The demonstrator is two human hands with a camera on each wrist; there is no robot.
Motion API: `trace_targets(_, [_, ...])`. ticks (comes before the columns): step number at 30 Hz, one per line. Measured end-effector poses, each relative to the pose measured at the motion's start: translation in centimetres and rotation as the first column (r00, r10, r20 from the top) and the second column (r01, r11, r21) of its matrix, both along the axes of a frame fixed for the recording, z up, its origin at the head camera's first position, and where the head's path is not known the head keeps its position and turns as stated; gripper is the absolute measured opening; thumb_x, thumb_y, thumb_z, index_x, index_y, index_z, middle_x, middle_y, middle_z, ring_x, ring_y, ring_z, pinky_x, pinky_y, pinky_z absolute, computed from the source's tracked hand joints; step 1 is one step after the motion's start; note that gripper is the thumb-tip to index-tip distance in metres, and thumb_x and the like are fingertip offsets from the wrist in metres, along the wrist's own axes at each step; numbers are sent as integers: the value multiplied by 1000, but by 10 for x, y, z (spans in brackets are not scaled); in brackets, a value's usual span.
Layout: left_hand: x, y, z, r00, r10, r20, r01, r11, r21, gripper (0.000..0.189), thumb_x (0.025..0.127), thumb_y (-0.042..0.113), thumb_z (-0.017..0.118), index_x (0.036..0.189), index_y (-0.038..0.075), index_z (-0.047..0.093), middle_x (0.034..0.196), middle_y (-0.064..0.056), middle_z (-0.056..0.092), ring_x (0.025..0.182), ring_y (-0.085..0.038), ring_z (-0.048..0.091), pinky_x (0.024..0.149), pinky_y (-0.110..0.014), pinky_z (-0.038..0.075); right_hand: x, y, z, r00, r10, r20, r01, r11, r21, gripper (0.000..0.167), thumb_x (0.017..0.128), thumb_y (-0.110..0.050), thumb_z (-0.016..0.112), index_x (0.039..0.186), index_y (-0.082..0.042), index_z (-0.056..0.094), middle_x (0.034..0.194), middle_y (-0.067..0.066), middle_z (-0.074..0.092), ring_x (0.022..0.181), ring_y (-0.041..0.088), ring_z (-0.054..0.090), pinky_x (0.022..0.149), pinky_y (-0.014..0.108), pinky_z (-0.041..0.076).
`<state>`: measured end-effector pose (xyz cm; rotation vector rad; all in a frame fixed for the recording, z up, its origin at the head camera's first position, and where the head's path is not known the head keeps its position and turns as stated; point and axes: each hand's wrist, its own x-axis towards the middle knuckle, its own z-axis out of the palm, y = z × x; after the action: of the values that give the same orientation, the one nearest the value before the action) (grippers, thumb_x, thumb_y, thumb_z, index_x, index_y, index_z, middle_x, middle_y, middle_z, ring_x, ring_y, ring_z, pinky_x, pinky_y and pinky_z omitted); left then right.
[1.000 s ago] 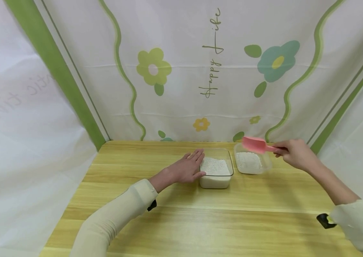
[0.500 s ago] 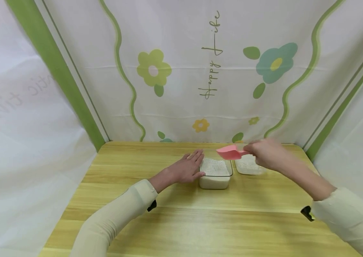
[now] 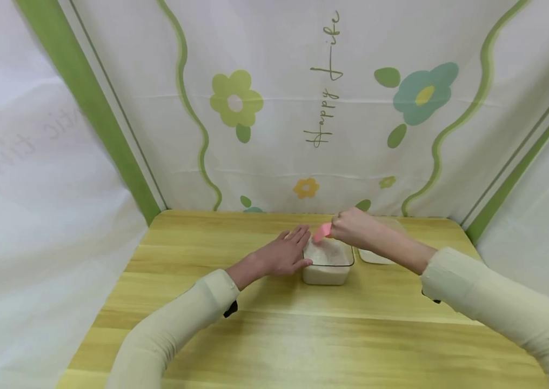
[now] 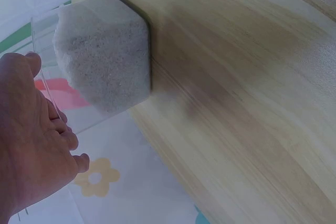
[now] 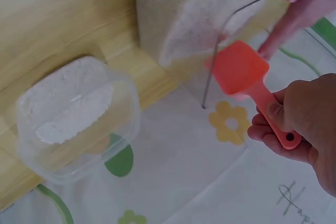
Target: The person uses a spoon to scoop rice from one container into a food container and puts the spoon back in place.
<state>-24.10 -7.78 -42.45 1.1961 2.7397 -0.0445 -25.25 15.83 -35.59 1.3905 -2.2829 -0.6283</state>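
Note:
My left hand rests along the left side of a clear, dark-rimmed square container, fingers extended and thumb at the near rim. White, finely speckled grains fill much of that container. Pinched by its handle in my right hand is a pink scoop. The scoop's bowl tilts down over the grains inside the container's rim, and the right fingers partly hide it in the head view. The left wrist view shows the pink bowl through the clear wall.
To the right stands a smaller clear plastic container with white powder in it, partly hidden by my right forearm in the head view. Both containers are near the back edge of the wooden table. A flower-printed white curtain hangs behind.
My right hand has carried the scoop left from above the smaller container to the larger one, and the bowl has tipped downward. My left hand has stayed at the container's side.

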Motion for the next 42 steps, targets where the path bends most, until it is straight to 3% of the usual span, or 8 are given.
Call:
trace_targets(9, [0, 2, 2, 1000, 3, -15, -4, 999, -33, 80, 105, 58, 24, 160, 3, 7, 169, -14, 1, 157, -25, 2, 125, -48, 19, -12, -14, -28, 996, 26, 89, -26, 1000, -5, 20, 88, -30, 71, 71, -19, 72, 56, -3, 62, 47, 8, 45, 42, 26, 42])
trace_targets(14, [-1, 3, 1, 999, 6, -36, -8, 999, -52, 80, 105, 59, 24, 160, 2, 10, 169, -14, 2, 157, -25, 2, 125, -48, 19, -10, -16, -20, 982, -88, 169, 84, 996, 30, 23, 84, -12, 77, 64, -12, 65, 68, 0, 68, 55, 16, 59, 48, 30, 48])
trace_targets(20, [-1, 3, 2, 999, 10, -35, -12, 999, -49, 79, 105, 58, 25, 160, 3, 9, 169, -14, 4, 157, -25, 3, 125, -47, 19, -7, -15, -6, 896, -191, 402, 199, 980, 22, 21, 82, 1, 72, 68, -9, 61, 67, 2, 61, 60, 17, 56, 55, 32, 48])
trace_targets(24, [-1, 4, 3, 999, 12, -40, -14, 999, -48, 80, 105, 58, 25, 160, 2, 11, 169, -14, 4, 157, -25, 4, 125, -48, 19, -8, -9, 2, 796, -220, 565, 267, 964, -1, 39, 79, 9, 64, 56, -16, 44, 53, -7, 38, 50, 7, 37, 48, 23, 29])
trace_targets(28, [-1, 3, 2, 999, 14, -41, -16, 999, -48, 80, 105, 58, 24, 160, 2, 10, 169, -14, 4, 157, -25, 5, 125, -48, 19, -10, 3, 4, 615, -256, 746, 374, 928, 11, 48, 76, 15, 53, 46, -20, 39, 42, -11, 30, 44, 2, 22, 49, 21, 15])
trace_targets(32, [-1, 2, 1, 999, 18, -37, -20, 998, -59, 80, 105, 58, 23, 161, 3, 6, 169, -15, 2, 157, -25, 2, 125, -48, 18, -12, 13, 1, 427, -271, 862, 486, 874, 34, 41, 80, 12, 52, 51, -13, 67, 43, -4, 56, 39, 3, 43, 46, 18, 28])
trace_targets(37, [-1, 2, 2, 999, 15, -33, -16, 999, -48, 79, 105, 58, 23, 160, 2, 7, 169, -15, 3, 157, -25, 2, 125, -48, 18, -12, 26, -3, 269, -253, 929, 604, 796, 42, 33, 88, 6, 54, 67, -4, 77, 53, 3, 67, 47, 11, 62, 47, 20, 47])
trace_targets(42, [-1, 3, 1, 999, 9, -34, -11, 999, -47, 80, 105, 58, 24, 160, 2, 8, 169, -15, 3, 157, -25, 2, 125, -48, 18, -9, 38, -7, 112, -173, 978, 695, 718, 47, 32, 92, 8, 50, 76, 2, 77, 58, 3, 68, 50, 9, 63, 48, 20, 47])
